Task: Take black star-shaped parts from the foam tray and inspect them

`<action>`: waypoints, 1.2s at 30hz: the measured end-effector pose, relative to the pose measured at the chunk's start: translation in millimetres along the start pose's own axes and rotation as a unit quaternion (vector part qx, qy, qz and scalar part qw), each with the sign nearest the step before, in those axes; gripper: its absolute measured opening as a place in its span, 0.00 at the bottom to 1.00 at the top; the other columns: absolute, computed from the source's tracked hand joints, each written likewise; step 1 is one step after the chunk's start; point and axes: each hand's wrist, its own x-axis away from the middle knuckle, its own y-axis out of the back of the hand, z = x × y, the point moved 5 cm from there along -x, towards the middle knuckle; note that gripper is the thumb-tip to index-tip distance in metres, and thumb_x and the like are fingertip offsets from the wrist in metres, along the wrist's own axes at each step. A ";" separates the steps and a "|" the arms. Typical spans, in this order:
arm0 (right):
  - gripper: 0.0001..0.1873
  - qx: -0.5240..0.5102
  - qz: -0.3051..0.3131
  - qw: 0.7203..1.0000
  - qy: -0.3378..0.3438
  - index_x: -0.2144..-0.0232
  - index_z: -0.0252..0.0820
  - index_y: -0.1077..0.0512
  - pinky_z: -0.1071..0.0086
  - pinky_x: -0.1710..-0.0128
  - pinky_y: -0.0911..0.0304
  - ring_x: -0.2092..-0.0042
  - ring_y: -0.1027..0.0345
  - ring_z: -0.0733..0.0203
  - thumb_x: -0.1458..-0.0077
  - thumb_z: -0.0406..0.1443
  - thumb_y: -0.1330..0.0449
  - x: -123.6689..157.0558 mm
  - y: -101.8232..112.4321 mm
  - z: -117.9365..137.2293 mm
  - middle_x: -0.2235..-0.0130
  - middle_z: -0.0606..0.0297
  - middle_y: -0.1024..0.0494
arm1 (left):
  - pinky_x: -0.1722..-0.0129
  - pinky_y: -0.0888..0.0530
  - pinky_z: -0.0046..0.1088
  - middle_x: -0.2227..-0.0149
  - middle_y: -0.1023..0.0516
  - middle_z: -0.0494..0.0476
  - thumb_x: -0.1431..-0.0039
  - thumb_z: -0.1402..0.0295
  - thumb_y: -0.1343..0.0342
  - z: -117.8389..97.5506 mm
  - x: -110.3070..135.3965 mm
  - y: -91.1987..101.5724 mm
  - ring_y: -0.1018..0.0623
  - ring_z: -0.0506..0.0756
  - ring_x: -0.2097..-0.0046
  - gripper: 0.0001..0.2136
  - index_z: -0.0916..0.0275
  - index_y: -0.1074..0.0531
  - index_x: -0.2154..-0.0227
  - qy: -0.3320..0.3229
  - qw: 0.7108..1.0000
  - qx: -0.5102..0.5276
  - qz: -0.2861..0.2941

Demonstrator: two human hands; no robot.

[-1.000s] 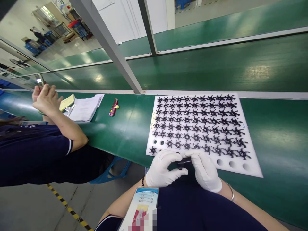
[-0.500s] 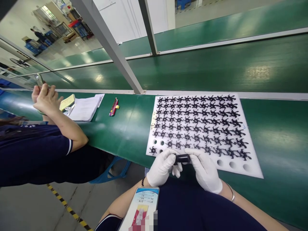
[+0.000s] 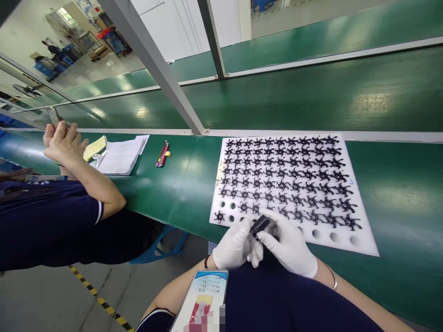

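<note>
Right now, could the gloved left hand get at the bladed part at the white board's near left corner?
Probably yes: the bladed part sits near the left hand, nothing visible between them, though that hand is holding a black piece.

Both forearms [image 3: 356, 293] slant inward, the gloved left hand [image 3: 235, 244] and right hand [image 3: 292, 244] close together, fingers [image 3: 244, 228] curled; whether they touch is hard to judge.

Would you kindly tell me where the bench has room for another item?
Bare green bench lies between the red item and white board, and right of the board. Black bladed parts crowd the board; the left hand and right hand obstruct its near edge.
</note>
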 end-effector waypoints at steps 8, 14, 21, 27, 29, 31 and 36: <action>0.18 -0.127 0.048 0.989 -0.053 0.51 0.37 0.32 0.64 0.65 0.26 0.67 0.24 0.56 0.41 0.40 0.41 -0.2 -3.2 -2.1 0.67 0.57 0.21 | 0.83 0.38 0.18 0.80 0.29 0.55 0.40 0.40 0.50 7.1 3.1 12.4 0.28 0.48 0.81 0.29 0.68 0.37 0.70 -0.055 0.998 -0.036 -0.027; 0.11 -0.133 0.016 0.991 -0.028 0.57 0.39 0.32 0.70 0.71 0.28 0.70 0.26 0.62 0.42 0.38 0.41 -2.1 1.5 1.9 0.67 0.60 0.21 | 0.81 0.37 0.18 0.77 0.27 0.57 0.40 0.42 0.48 4.4 7.3 16.7 0.26 0.48 0.79 0.27 0.67 0.39 0.69 -0.054 0.993 -0.088 -0.056; 0.07 -0.103 -0.017 0.994 0.020 0.62 0.40 0.34 0.74 0.75 0.31 0.72 0.28 0.64 0.37 0.39 0.43 -0.2 6.1 3.7 0.69 0.63 0.23 | 0.52 0.26 0.31 0.50 0.26 0.65 0.55 0.51 0.31 -16.5 15.0 16.2 0.23 0.57 0.52 0.30 0.66 0.29 0.54 -0.092 0.968 -0.197 -0.128; 0.12 -0.118 -0.019 0.993 0.004 0.66 0.39 0.32 0.79 0.79 0.36 0.80 0.35 0.70 0.31 0.34 0.53 -6.4 11.2 8.3 0.79 0.70 0.31 | 0.67 0.26 0.27 0.60 0.23 0.63 0.50 0.53 0.33 -8.5 13.2 19.2 0.22 0.51 0.67 0.24 0.67 0.28 0.59 -0.075 0.981 -0.129 -0.127; 0.14 -0.122 -0.024 0.992 -0.006 0.65 0.38 0.31 0.78 0.79 0.36 0.80 0.35 0.69 0.31 0.36 0.53 -7.2 11.5 8.7 0.79 0.68 0.30 | 0.78 0.32 0.22 0.68 0.24 0.59 0.48 0.49 0.36 -3.1 8.2 16.5 0.26 0.48 0.77 0.26 0.69 0.31 0.61 -0.056 0.993 -0.055 -0.092; 0.15 -0.133 -0.019 0.991 -0.024 0.64 0.38 0.30 0.77 0.77 0.33 0.77 0.32 0.68 0.30 0.39 0.53 -7.1 9.7 7.7 0.76 0.65 0.28 | 0.81 0.36 0.19 0.72 0.26 0.57 0.46 0.44 0.40 -0.5 2.8 12.2 0.27 0.47 0.79 0.28 0.70 0.33 0.64 -0.048 0.997 0.010 -0.056; 0.14 -0.176 -0.018 0.984 -0.032 0.56 0.38 0.31 0.75 0.73 0.29 0.74 0.29 0.67 0.30 0.39 0.54 -5.4 7.1 4.8 0.74 0.66 0.27 | 0.81 0.36 0.18 0.73 0.26 0.56 0.49 0.38 0.42 6.5 -4.9 7.0 0.25 0.49 0.78 0.33 0.69 0.32 0.60 0.028 0.989 0.135 -0.058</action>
